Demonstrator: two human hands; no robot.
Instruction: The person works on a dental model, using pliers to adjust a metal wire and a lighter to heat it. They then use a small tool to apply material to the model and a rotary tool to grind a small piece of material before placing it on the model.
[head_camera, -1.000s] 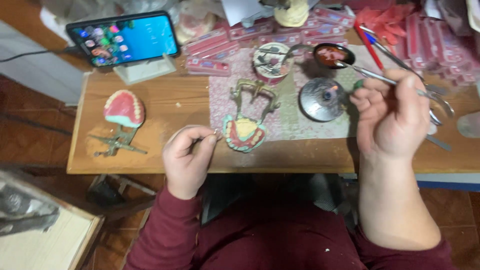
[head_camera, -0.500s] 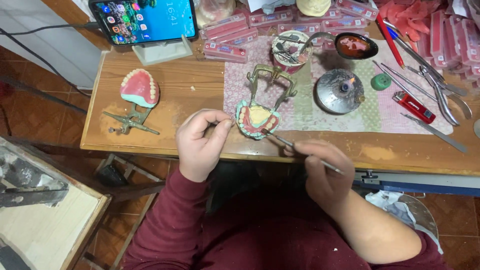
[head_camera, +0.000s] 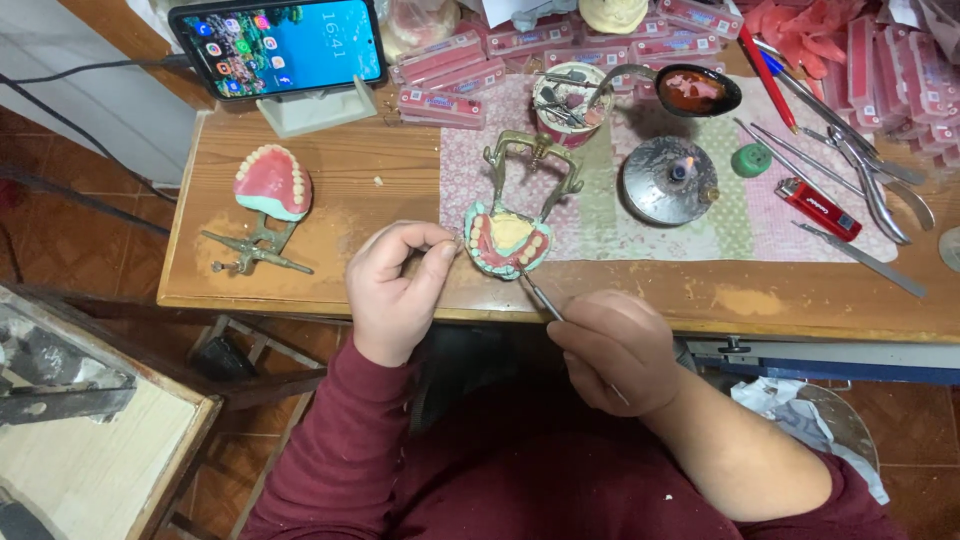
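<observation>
Left hand (head_camera: 395, 290) pinches something tiny, right hand (head_camera: 610, 350) grips a metal pick (head_camera: 538, 294) touching the denture model (head_camera: 507, 240); the cup (head_camera: 570, 100) holds burs.

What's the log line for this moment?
left hand: beside denture model | right hand: holds metal tool, tip at model

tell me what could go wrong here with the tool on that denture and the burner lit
1. The denture model sits near the table edge; a hard push from the tool in the right hand could slide it off, since the left hand only touches its side.
2. The burner seems lit, close by; a reaching sleeve could pass over the flame.
3. The lighter lies near that flame.
</observation>
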